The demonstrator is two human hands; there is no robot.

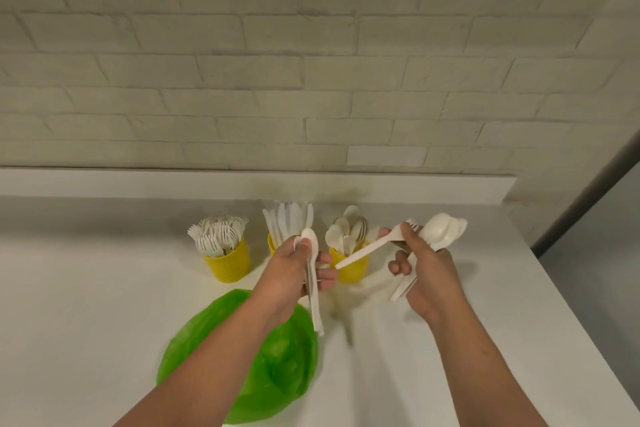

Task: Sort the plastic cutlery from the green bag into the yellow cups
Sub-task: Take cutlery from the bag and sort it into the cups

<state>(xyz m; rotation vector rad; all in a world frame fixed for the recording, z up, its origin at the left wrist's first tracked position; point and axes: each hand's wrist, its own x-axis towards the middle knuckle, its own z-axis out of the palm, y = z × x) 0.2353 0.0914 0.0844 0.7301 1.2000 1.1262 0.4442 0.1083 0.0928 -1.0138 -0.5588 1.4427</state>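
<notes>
The green bag [284, 367] lay flat on the white counter [104, 288] nearest me, partly hidden by the left forearm. Beyond it the left hand [294, 270] curled round a spoon [309, 239] and some other white pieces, handles hanging down. The right hand [429, 274] gripped a loose bundle of spoons [443, 229] and pinched a single fork [369, 249] out sideways, its handle crossing the spoon cup [349, 270]. I reckoned the bundle might slip while those fingers worked the fork, or the fork might land among the spoons. Behind stood the knife cup [272, 243] and, well left, the fork cup [228, 263].
</notes>
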